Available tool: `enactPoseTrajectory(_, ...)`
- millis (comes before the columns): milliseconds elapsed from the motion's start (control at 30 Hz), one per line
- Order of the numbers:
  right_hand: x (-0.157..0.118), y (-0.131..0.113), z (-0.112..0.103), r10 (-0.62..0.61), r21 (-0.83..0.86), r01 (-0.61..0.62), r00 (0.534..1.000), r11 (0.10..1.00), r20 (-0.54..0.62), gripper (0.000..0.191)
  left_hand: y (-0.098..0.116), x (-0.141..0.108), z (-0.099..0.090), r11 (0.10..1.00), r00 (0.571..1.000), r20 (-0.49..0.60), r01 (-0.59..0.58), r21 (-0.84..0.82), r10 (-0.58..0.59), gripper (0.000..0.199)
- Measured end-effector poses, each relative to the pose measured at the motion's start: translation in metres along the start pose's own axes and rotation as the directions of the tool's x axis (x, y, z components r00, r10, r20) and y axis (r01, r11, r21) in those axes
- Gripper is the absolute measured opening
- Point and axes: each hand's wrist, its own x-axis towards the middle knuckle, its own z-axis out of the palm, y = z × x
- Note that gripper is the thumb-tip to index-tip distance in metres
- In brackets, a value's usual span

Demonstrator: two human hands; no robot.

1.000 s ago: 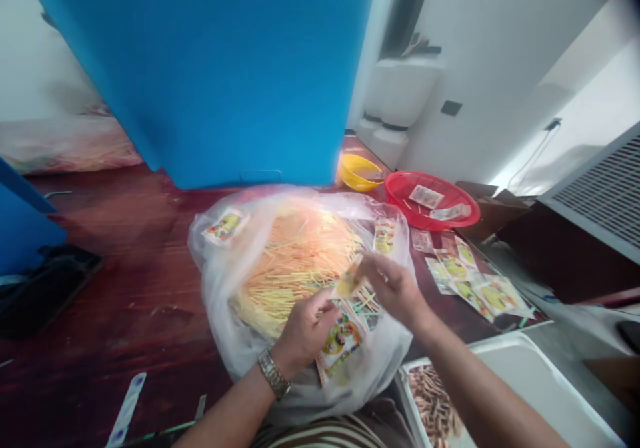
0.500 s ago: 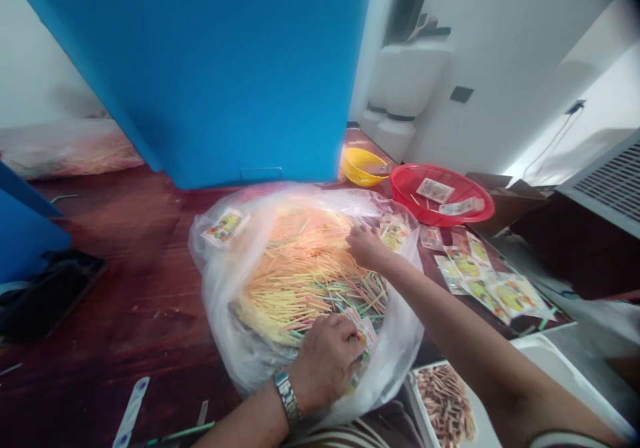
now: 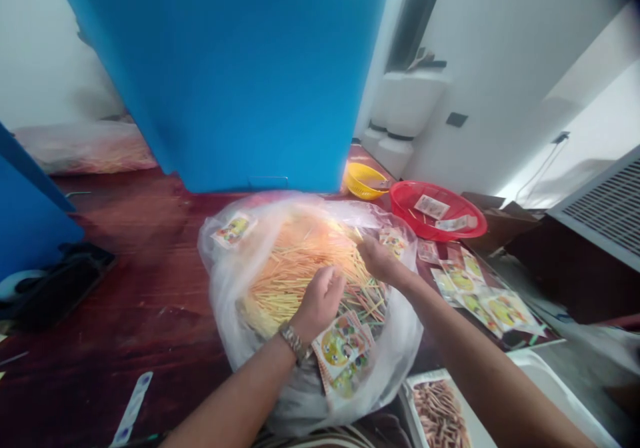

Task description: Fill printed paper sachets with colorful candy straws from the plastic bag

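Note:
A large clear plastic bag [image 3: 225, 315] stands open, full of thin coloured sticks [image 3: 295, 261], mostly yellow and orange, with green and pink ones at the right. My left hand [image 3: 321, 296], with a metal watch on its wrist, is over the middle of the sticks, its fingers curled closed; what they hold is hidden. At the right side of the pile, my right hand [image 3: 377, 256] is closed, with pale stick ends showing at its fingertips. Printed packets [image 3: 343, 348] lie in the bag's near part, below my left hand. Another printed packet [image 3: 234, 229] lies on the bag's left edge.
A tall blue panel [image 3: 225, 88] stands behind the bag. At right are a yellow basket [image 3: 364, 185], a red basket [image 3: 467, 231] with packets inside, and more printed packets [image 3: 505, 308]. A white tray [image 3: 413, 401] of short brown pieces sits at lower right.
My left hand has let go of the packets near the bag's front and moved up onto the sticks. My right hand stays at the right side of the pile. The view has shifted slightly.

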Motion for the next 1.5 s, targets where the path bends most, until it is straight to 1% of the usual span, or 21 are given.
enactPoseTrajectory(33,-0.003,-0.006,-0.001,-0.032,0.075,0.029,0.999,0.997,0.034,0.025,0.002,0.010,0.004,0.989,0.998,0.011,0.064,-0.134,-0.063,0.031)
enactPoseTrajectory(100,-0.010,-0.019,0.002,-0.125,0.235,0.093,0.984,0.967,0.125,0.025,0.005,0.026,0.012,0.913,0.977,0.146,0.197,-0.356,-0.154,0.040)
enactPoseTrajectory(167,-0.014,-0.030,0.011,-0.218,0.371,0.132,0.955,0.919,0.202,0.019,0.005,0.034,0.020,0.828,0.950,0.207,0.308,-0.468,-0.236,0.044)
enactPoseTrajectory(200,-0.016,-0.033,0.015,-0.252,0.419,0.140,0.941,0.897,0.225,0.015,0.005,0.036,0.023,0.806,0.947,0.167,0.322,-0.496,-0.276,0.043)
enactPoseTrajectory(300,-0.018,-0.034,0.025,-0.218,0.395,0.124,0.955,0.910,0.202,0.018,0.002,0.034,0.022,0.839,0.933,-0.152,0.212,-0.502,-0.326,0.031)
enactPoseTrajectory(367,-0.020,-0.029,0.023,-0.118,0.288,0.082,0.987,0.954,0.112,0.033,0.004,0.030,0.012,0.864,0.925,-0.209,0.192,-0.465,-0.317,0.028)
enactPoseTrajectory(433,-0.023,-0.026,0.013,-0.087,0.180,0.095,0.995,0.979,-0.054,0.046,0.010,0.024,-0.002,0.886,0.954,-0.034,0.265,-0.380,-0.299,0.031)
enactPoseTrajectory(533,-0.030,-0.031,-0.007,-0.329,0.129,0.366,0.913,0.922,-0.241,0.037,0.019,0.014,-0.018,0.952,0.937,0.287,0.255,-0.169,-0.200,0.030)
enactPoseTrajectory(633,-0.040,-0.046,-0.018,-0.601,0.183,0.619,0.786,0.764,-0.149,0.018,0.019,0.005,-0.020,0.957,0.898,0.402,0.254,-0.140,-0.179,0.027)
enactPoseTrajectory(700,-0.047,-0.054,-0.017,-0.642,0.199,0.648,0.760,0.735,-0.106,0.025,0.014,0.003,-0.018,0.930,0.860,0.467,0.319,-0.180,-0.205,0.026)
enactPoseTrajectory(767,-0.051,-0.055,-0.015,-0.607,0.211,0.621,0.783,0.755,-0.135,0.023,0.010,0.004,-0.016,0.917,0.830,0.521,0.346,-0.198,-0.201,0.018)
enactPoseTrajectory(800,-0.053,-0.052,-0.013,-0.574,0.217,0.591,0.806,0.777,-0.142,0.020,0.010,0.004,-0.015,0.930,0.837,0.515,0.319,-0.182,-0.186,0.011)
enactPoseTrajectory(833,-0.053,-0.048,-0.012,-0.526,0.204,0.543,0.840,0.815,-0.136,0.019,0.011,0.005,-0.016,0.955,0.862,0.477,0.264,-0.132,-0.172,0.007)
enactPoseTrajectory(900,-0.052,-0.035,-0.008,-0.389,0.100,0.397,0.917,0.912,-0.086,0.021,0.017,0.004,-0.016,0.986,0.938,0.314,0.118,0.118,-0.150,0.026)
enactPoseTrajectory(967,-0.051,-0.020,-0.001,-0.254,-0.046,0.254,0.967,0.966,0.003,0.021,0.024,-0.003,-0.015,0.881,0.975,0.188,0.011,0.473,-0.114,0.027)
enactPoseTrajectory(1000,-0.051,-0.014,0.003,-0.214,-0.094,0.218,0.975,0.971,0.052,0.021,0.027,-0.008,-0.013,0.785,0.976,0.186,-0.027,0.619,-0.113,0.020)
enactPoseTrajectory(1067,-0.053,-0.004,0.009,-0.197,-0.112,0.212,0.971,0.971,0.135,0.021,0.028,-0.020,-0.007,0.639,0.944,0.286,-0.119,0.760,-0.164,0.021)
enactPoseTrajectory(1167,-0.060,0.001,0.006,-0.194,-0.087,0.209,0.969,0.974,0.154,0.020,0.017,-0.031,0.004,0.573,0.923,0.318,-0.142,0.807,-0.218,0.033)
enactPoseTrajectory(1300,-0.080,-0.005,-0.008,-0.270,0.201,0.273,0.962,0.941,-0.038,0.020,-0.004,-0.027,0.004,0.694,0.930,0.280,-0.039,0.718,-0.238,0.016)
enactPoseTrajectory(1367,-0.091,-0.011,0.001,-0.337,0.303,0.351,0.936,0.886,-0.100,0.019,-0.010,-0.024,0.000,0.770,0.928,0.302,-0.029,0.638,-0.216,0.014)
enactPoseTrajectory(1500,-0.107,-0.017,0.037,-0.405,0.244,0.397,0.914,0.885,-0.020,0.021,-0.015,-0.029,-0.002,0.812,0.944,0.314,-0.103,0.574,-0.102,0.013)
